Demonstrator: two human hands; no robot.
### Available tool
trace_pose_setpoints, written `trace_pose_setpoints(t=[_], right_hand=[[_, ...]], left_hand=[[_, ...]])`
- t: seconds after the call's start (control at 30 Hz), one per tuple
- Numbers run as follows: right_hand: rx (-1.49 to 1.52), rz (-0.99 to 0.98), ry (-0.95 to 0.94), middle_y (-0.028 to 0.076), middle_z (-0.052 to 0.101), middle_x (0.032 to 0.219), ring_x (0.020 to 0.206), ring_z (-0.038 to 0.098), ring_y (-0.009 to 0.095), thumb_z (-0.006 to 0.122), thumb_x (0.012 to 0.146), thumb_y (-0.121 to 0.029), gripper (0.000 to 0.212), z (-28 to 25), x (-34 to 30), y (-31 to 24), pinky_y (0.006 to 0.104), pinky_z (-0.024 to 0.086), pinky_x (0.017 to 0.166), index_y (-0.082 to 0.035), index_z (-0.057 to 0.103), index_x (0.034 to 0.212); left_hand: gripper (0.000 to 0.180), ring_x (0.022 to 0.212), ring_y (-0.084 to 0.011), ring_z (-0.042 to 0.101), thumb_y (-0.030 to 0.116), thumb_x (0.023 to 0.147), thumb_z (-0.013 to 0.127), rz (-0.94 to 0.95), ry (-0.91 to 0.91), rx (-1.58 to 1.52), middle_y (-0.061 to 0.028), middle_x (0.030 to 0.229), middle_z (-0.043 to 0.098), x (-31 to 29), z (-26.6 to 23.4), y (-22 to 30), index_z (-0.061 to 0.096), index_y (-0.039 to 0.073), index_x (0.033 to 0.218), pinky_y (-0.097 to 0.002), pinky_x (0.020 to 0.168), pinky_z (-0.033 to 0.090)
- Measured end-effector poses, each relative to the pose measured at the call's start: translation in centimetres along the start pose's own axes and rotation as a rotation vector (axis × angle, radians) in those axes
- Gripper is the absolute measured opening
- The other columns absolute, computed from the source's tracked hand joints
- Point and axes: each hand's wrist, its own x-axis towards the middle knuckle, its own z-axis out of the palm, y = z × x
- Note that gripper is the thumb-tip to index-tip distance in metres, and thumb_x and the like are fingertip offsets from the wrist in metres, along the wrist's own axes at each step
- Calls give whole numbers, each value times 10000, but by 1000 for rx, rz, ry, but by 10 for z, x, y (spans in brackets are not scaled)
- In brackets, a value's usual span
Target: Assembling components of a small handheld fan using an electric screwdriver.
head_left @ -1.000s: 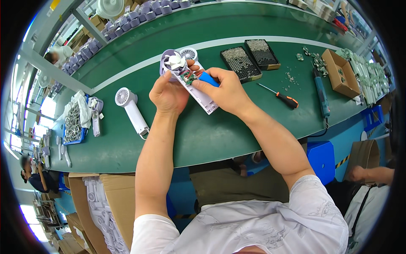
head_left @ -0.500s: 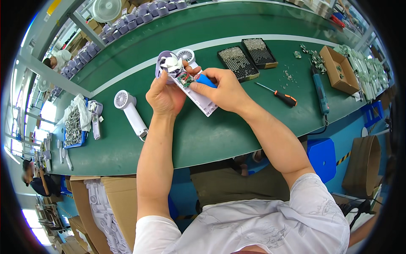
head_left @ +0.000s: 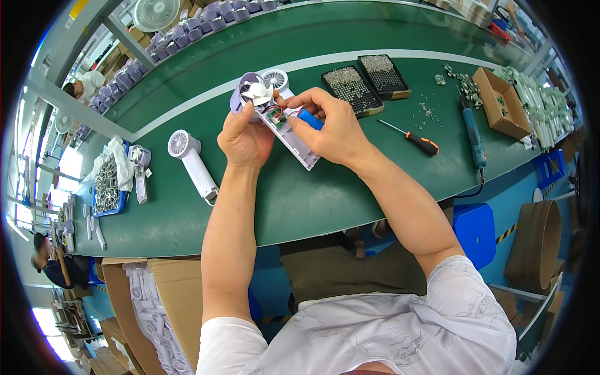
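My left hand (head_left: 245, 139) is closed around the head end of an opened handheld fan housing (head_left: 295, 147), pale lilac, tilted above the table. White fan blades (head_left: 257, 92) show in its round head. Below them a small green circuit board (head_left: 275, 116) with red wires sits in the handle. My right hand (head_left: 332, 128) has its thumb and fingers closed about a blue cylindrical battery (head_left: 310, 119) beside the board; the fingers hide part of it. Right behind the housing lies another fan (head_left: 275, 79). A white handheld fan (head_left: 190, 164) rests left of my hands.
Two black trays of small parts (head_left: 352, 91) (head_left: 384, 77) stand behind my right hand. Further right are a screwdriver (head_left: 422, 144), a corded electric screwdriver (head_left: 473, 132) and a cardboard box (head_left: 501, 103). A blue tray of metal parts (head_left: 109, 190) is at left.
The blue battery and my right fingers have shifted slightly to the right, away from the circuit board. The fan blades have turned. My left hand keeps its hold on the housing.
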Motion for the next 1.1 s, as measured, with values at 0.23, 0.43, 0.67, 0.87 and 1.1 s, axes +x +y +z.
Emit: trace_pose_setpoints(t=[0.23,0.43,0.67,0.87,1.1], right_hand=[[-52,22,6,52,706,799,673,608,76,735,845,-130,177,2,0,4,249,496,612,7,681,944],[-104,55,6,59,688,760,648,602,82,748,835,-157,188,1,1,4,256,484,593,9,706,913],[-107,72,6,63,671,735,637,600,98,749,836,-180,208,1,1,5,267,483,586,5,718,927],[-134,72,-22,85,661,740,638,599,121,729,845,-203,230,0,2,6,282,483,590,8,714,936],[-152,79,-28,112,653,777,670,604,165,705,851,-218,245,-1,2,6,316,489,622,15,707,929]], left_hand=[[408,992,-290,645,200,881,617,2,-22,45,-177,1079,664,-1,1,0,589,-67,1188,-429,925,504],[410,987,-275,643,210,877,636,5,-48,108,-163,1072,665,0,1,0,593,-54,1188,-399,887,509],[408,984,-273,645,207,877,634,28,-33,134,-162,1073,666,1,-3,-1,593,-53,1189,-393,881,510],[411,979,-267,652,211,881,627,29,-65,168,-159,1073,671,1,-4,0,591,-52,1195,-385,886,509],[418,984,-263,650,214,883,617,24,-85,194,-155,1063,674,1,-4,-1,586,-55,1202,-383,893,503]])
